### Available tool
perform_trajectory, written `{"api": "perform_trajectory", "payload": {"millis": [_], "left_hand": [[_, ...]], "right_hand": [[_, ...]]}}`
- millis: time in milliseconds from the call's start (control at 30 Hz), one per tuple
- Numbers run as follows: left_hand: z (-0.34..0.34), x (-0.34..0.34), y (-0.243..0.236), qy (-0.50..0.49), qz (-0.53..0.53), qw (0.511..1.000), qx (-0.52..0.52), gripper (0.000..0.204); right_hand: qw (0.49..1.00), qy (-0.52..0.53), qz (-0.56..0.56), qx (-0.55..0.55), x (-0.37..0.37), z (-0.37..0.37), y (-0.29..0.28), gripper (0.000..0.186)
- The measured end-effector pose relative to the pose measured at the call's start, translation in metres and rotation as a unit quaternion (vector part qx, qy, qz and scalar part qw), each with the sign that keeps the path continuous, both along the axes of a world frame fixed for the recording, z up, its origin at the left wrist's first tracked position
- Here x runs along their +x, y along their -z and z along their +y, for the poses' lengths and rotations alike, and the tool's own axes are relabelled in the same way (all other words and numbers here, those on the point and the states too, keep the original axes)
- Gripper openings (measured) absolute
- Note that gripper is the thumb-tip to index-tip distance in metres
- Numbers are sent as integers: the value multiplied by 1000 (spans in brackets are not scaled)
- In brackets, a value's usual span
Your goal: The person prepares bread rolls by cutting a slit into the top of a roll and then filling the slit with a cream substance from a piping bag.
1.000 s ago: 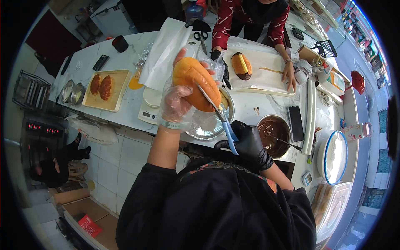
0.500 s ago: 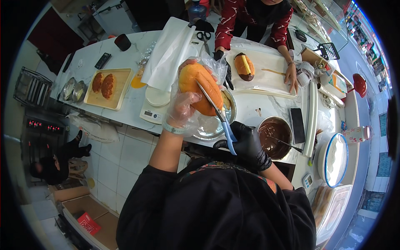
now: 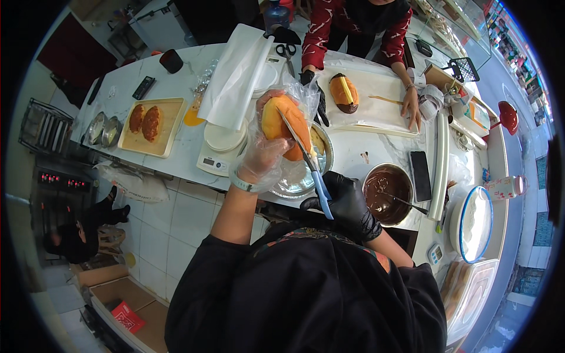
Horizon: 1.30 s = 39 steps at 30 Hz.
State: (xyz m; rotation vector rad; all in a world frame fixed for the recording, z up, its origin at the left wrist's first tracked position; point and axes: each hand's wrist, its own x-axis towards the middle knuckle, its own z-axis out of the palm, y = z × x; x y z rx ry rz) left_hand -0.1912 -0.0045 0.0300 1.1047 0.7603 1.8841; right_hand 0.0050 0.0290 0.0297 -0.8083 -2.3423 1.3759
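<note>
In a clear plastic glove, my left hand (image 3: 265,154) is wrapped round an oval golden bread bun (image 3: 273,125), held up over the counter. My right hand (image 3: 342,200), gloved in black, grips the blue handles of a pair of scissors (image 3: 321,187). The long blades lie along the bun's slit, their tips toward its upper end. Beneath the bun is a round foil tray (image 3: 297,183) with something pale in it, partly hidden by bun and hand. A metal bowl of melted chocolate (image 3: 388,191) with a spoon stands just right of my right hand.
Across the counter a co-worker's bare hand (image 3: 411,109) and black-gloved hand rest by a paper-lined tray (image 3: 376,126) holding a chocolate-dipped bun (image 3: 344,94). A kitchen scale (image 3: 215,165), a phone (image 3: 419,175) and a tray with two browned buns (image 3: 165,147) also lie there.
The bun has turned in my left hand and shifted slightly right, so its slit side faces the scissors more. The blades have swung a little more upright; my right hand has barely moved.
</note>
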Motion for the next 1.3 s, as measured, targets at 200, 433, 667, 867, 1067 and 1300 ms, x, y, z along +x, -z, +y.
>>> {"api": "perform_trajectory", "payload": {"millis": [200, 433, 667, 867, 1067, 1300], "left_hand": [[5, -4, 7, -51, 114, 992, 8, 72], [2, 0, 6, -37, 80, 996, -22, 73], [3, 0, 13, -36, 56, 997, -31, 74], [0, -3, 21, -59, 90, 994, -33, 74], [-4, -3, 17, -69, 74, 990, -97, 76], [-6, -20, 34, 46, -434, 898, -60, 51]], "right_hand": [[998, -10, 56, -31, 2, -1, 23, 32], [997, -20, -5, -68, 1, 2, 2, 30], [993, -23, 17, -118, 3, 7, 8, 28], [965, -22, 7, -260, 5, 8, -8, 25], [913, -21, 40, -406, 19, 12, -7, 29], [987, -30, -145, 54, 32, 26, -40, 38]]}}
